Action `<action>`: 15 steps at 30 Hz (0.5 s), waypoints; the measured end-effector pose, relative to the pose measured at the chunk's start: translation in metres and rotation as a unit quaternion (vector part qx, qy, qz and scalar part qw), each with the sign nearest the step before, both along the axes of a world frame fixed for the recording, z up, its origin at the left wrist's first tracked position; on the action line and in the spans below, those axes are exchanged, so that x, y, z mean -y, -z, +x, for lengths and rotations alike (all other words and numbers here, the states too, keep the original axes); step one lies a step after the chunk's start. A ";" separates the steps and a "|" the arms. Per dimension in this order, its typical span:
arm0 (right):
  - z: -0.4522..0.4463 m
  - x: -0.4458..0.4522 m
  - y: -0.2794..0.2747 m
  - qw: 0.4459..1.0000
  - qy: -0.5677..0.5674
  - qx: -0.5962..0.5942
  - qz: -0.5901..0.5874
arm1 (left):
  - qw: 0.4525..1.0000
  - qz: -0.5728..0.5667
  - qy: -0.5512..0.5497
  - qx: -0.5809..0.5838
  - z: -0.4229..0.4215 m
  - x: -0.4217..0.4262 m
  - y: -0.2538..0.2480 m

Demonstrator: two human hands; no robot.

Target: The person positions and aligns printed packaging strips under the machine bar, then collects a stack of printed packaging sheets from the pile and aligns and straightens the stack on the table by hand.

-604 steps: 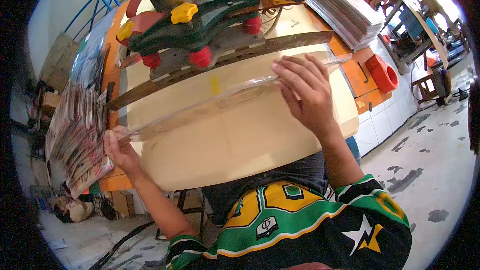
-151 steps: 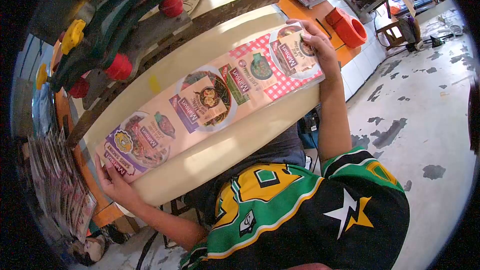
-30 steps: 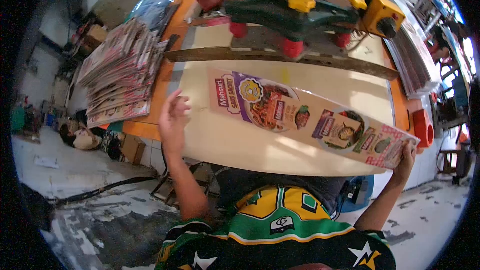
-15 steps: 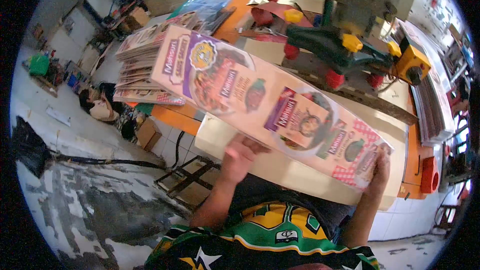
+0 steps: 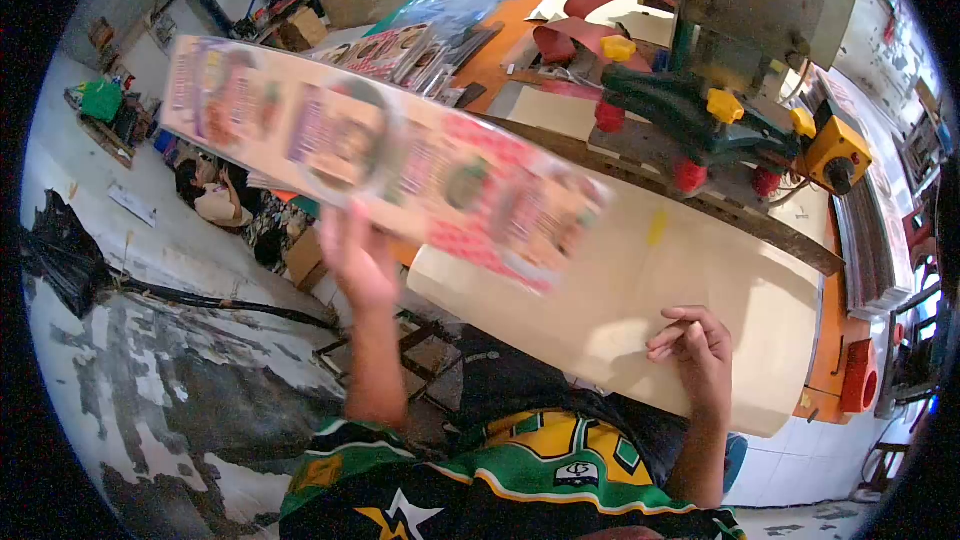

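One printed sheet (image 5: 405, 175): tilted above left edge of surface (image 5: 824, 372)
Left hand (image 5: 358, 258): grip holding sheet's lower edge
Right hand (image 5: 700, 348): grip loose, slightly parted, above near edge

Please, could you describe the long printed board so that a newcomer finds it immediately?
Start from the big cream work surface. To its left in view, the left hand holds up the long printed board at its lower edge. Unlike the printed pieces piled behind it, this one is in the air, tilted and blurred.
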State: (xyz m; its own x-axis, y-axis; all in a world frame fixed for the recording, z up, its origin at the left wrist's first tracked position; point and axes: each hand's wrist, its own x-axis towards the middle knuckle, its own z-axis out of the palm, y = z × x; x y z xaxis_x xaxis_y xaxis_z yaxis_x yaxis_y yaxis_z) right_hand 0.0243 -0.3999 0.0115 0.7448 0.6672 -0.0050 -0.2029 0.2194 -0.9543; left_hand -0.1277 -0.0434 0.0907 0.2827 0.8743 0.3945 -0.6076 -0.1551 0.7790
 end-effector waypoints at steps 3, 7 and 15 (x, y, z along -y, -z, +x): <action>0.002 -0.005 0.002 1.000 -0.024 -0.001 -0.018 | 0.998 0.048 -0.001 0.028 0.002 -0.083 -0.055; 0.001 -0.007 -0.001 0.999 -0.025 0.023 -0.035 | 0.995 0.098 -0.016 0.016 0.016 -0.203 -0.108; 0.001 -0.004 0.000 1.000 -0.022 0.012 -0.018 | 0.940 -0.064 0.014 -0.334 0.040 -0.383 -0.057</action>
